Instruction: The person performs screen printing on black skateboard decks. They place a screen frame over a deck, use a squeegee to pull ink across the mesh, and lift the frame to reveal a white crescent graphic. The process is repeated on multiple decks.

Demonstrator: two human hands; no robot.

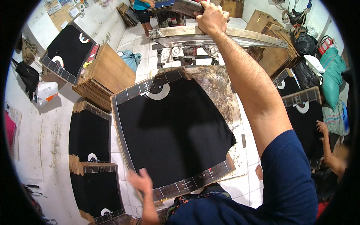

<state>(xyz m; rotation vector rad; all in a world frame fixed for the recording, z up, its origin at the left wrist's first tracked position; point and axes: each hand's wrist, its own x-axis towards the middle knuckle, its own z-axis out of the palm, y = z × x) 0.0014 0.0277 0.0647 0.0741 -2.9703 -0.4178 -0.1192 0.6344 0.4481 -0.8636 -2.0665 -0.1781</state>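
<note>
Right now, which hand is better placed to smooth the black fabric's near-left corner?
Probably the left hand: it is beside that corner of the black fabric and looks empty, though blurred. The right hand is up at the raised frame, beyond the fabric.

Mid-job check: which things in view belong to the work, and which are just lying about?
Work:
- right hand, gripping a dark block
- left hand, open near the board
- black cloth on it
- wooden frame beyond

Apparently lying about:
- blue plastic bag
- green sack
- black bag, far left
</note>
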